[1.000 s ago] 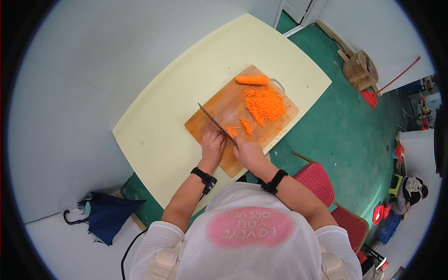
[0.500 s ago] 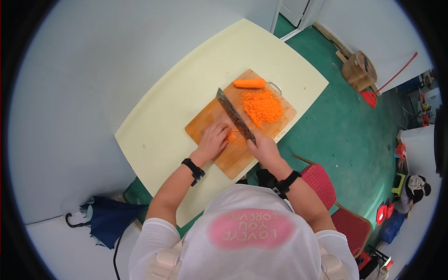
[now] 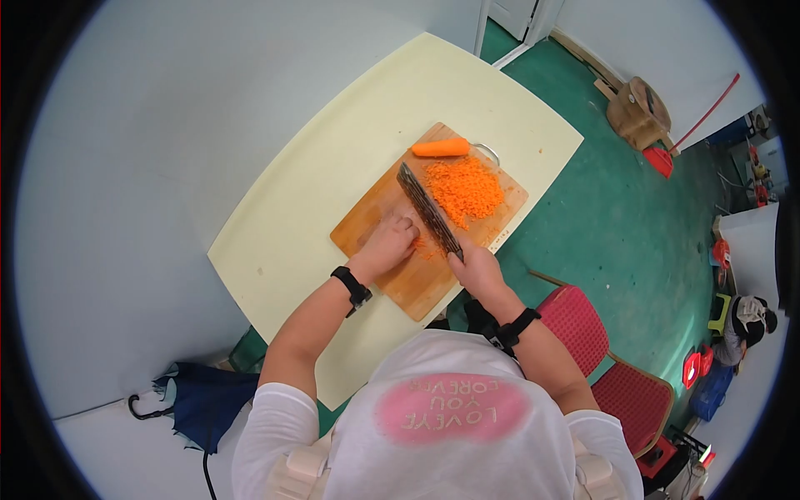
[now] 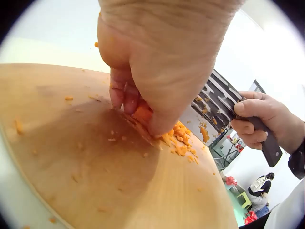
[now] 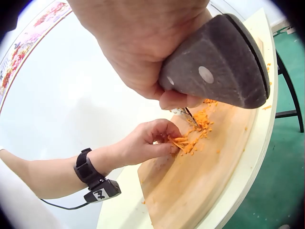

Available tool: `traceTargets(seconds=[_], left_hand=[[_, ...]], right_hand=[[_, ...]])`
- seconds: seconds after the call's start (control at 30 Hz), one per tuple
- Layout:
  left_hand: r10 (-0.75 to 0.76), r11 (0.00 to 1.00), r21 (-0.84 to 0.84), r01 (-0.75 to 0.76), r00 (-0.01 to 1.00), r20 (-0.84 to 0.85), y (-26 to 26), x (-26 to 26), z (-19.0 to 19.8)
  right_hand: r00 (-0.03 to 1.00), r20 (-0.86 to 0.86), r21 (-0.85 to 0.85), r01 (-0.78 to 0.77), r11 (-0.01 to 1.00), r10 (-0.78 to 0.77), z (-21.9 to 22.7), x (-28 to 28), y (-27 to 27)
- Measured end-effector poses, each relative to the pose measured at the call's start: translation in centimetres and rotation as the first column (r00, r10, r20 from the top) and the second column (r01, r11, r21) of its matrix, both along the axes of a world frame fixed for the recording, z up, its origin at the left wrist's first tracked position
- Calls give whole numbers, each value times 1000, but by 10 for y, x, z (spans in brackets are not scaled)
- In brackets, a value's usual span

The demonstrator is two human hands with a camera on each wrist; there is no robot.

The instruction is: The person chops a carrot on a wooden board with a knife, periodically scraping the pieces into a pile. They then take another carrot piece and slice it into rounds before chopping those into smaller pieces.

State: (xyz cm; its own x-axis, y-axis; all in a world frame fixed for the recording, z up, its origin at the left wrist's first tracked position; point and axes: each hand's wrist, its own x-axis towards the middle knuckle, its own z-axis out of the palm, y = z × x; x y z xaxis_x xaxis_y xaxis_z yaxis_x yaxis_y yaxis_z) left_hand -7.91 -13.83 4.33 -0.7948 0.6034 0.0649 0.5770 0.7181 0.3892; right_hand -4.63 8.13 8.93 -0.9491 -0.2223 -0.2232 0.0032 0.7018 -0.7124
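My right hand (image 3: pixel 479 271) grips the dark handle of a broad kitchen knife (image 3: pixel 429 211), its blade tilted over the wooden cutting board (image 3: pixel 417 293). In the right wrist view the knife handle (image 5: pixel 214 67) fills much of the top. My left hand (image 3: pixel 390 243) pinches a small bunch of carrot strips (image 5: pixel 180 142) between thumb and fingers, low on the board. Small carrot bits (image 4: pixel 180 140) lie beside those fingertips, and some cling to the blade. Further up the board is a heap of finely chopped carrot (image 3: pixel 465 190), with a larger carrot piece (image 3: pixel 442 147) beyond it.
The board lies on a pale yellow table (image 3: pixel 292 204), near its right edge. A wall stands along the left side. Red chairs (image 3: pixel 573 329) are to the right, a folded umbrella (image 3: pixel 204 404) at lower left, and a wooden block (image 3: pixel 638 112) on the green floor.
The knife has lifted from beside my left fingers and moved right, its blade turned flatter. My left hand has gone from resting by the blade to pinching the carrot strips.
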Motion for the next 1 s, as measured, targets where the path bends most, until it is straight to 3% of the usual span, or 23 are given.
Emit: traceTargets(seconds=[0.07, 0.13, 0.23, 0.37, 0.43, 0.57, 0.63, 0.73, 0.97, 1.0], left_hand=[[67, 998, 1, -67, 997, -38, 8, 8, -7], [337, 942, 52, -333, 937, -93, 18, 17, -14], [428, 900, 103, -423, 903, -31, 26, 28, -15], [418, 905, 104, -413, 908, -38, 27, 32, -11], [425, 902, 147, -406, 893, -149, 24, 32, -13], [395, 917, 117, -382, 912, -110, 17, 25, -11], [285, 951, 169, -260, 948, -145, 16, 21, -8], [241, 956, 200, -216, 964, -110, 18, 20, -1], [339, 932, 176, -317, 934, -113, 23, 26, -24], [368, 910, 244, -335, 924, -104, 25, 29, -19]], right_hand=[[1000, -19, -6, -4, 1000, 4, -3, 1, 1], [998, -64, 17, 5, 1000, -4, -8, 2, 2], [1000, -26, 79, -15, 997, 17, -13, 4, 1], [1000, -10, 89, -24, 996, 25, -10, 6, 0], [998, -57, 84, -28, 996, 33, -13, 7, -1], [997, -71, 120, -26, 992, 35, -6, 6, -1], [999, -51, 112, 2, 994, 3, -5, 5, 1], [999, -49, 104, 28, 994, -23, -5, 3, 3], [998, -64, 112, -18, 994, 25, -5, 4, 0], [997, -61, 125, -41, 991, 49, -1, 5, -2]])
